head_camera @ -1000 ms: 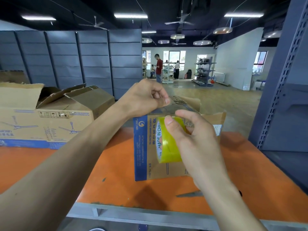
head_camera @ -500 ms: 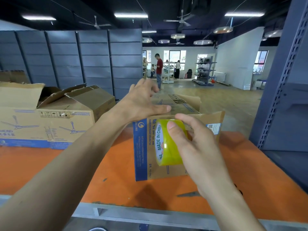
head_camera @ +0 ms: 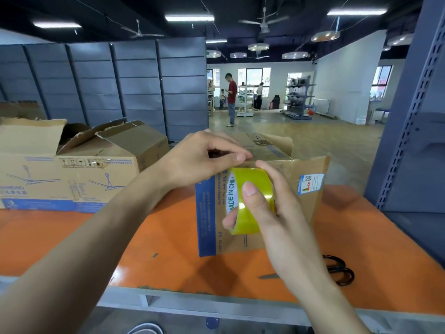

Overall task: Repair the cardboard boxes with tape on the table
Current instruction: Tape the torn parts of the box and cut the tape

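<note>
A brown cardboard box (head_camera: 305, 208) with a blue edge stripe stands upright on the orange table (head_camera: 79, 242), its top flaps partly up. My right hand (head_camera: 272, 210) grips a roll of yellow tape (head_camera: 252, 189) held against the box's front face near the top edge. My left hand (head_camera: 204, 155) is curled at the box's top front edge, thumb and fingers pinched together just above the roll; whether it pinches the tape end I cannot tell. A second, larger cardboard box (head_camera: 72, 174) with fan drawings lies at the left, flaps torn open.
Black-handled scissors (head_camera: 337, 271) lie on the table at the right, partly behind my right forearm. A grey metal rack upright (head_camera: 409, 131) stands at the right. Grey shelving panels (head_camera: 120, 88) line the back left. People stand far off in the hall.
My left hand, spread flat over the box top half a second ago, has curled into a pinch at the top front edge. The roll stays against the box front.
</note>
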